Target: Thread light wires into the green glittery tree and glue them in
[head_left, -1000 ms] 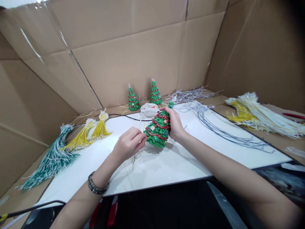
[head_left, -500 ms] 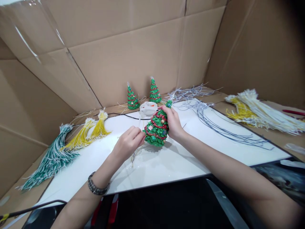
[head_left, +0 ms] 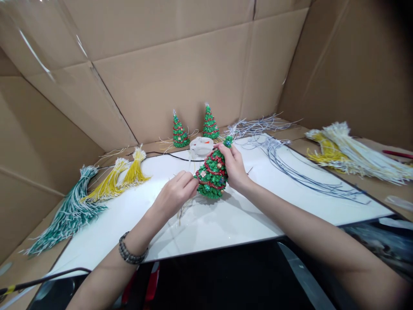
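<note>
Indoors, cardboard walls (head_left: 180,82) ring a white board (head_left: 226,224); both hands grip a tree (head_left: 211,174)

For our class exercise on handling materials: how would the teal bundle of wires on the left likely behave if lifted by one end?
The teal wire bundle would probably droop, since its thin strands already curve and splay across the cardboard. It looks light. Loose strands at the fanned end might slip out.

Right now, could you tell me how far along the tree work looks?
Done, it seems: two small trees stand at the back by the cardboard wall. In hand: the right hand holds a third tree tilted over the white board, while the left hand pinches thin strands at its base. Left: bundles of yellow and teal strands lie unused.
</note>
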`<state>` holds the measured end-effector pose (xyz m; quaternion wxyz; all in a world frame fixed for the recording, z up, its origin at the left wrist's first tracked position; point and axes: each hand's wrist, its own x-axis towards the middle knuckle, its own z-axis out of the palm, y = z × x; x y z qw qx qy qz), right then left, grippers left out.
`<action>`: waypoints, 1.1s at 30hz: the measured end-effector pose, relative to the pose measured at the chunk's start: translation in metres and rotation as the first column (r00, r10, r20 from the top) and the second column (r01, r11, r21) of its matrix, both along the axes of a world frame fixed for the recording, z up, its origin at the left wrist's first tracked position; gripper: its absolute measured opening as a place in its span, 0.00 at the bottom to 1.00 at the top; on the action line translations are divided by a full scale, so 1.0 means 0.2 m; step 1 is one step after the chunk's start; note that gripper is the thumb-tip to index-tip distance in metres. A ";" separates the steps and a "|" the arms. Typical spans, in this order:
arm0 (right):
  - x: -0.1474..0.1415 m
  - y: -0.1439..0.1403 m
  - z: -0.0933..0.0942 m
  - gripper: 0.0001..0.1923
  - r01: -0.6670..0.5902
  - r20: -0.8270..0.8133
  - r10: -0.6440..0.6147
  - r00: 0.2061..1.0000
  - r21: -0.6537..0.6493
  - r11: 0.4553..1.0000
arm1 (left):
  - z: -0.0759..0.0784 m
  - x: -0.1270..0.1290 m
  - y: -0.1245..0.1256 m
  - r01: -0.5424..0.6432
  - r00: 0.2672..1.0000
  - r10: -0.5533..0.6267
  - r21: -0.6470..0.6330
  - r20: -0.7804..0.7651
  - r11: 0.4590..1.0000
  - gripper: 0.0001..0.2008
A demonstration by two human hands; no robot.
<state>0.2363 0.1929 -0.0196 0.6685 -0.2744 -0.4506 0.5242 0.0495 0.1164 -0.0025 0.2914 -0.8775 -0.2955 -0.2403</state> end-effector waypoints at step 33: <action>-0.02 -0.03 0.08 0.13 -0.257 -0.400 0.103 0.911 -0.354 0.899 | -0.05 0.05 -0.06 0.155 0.910 -0.283 0.386 0.303 0.909 0.13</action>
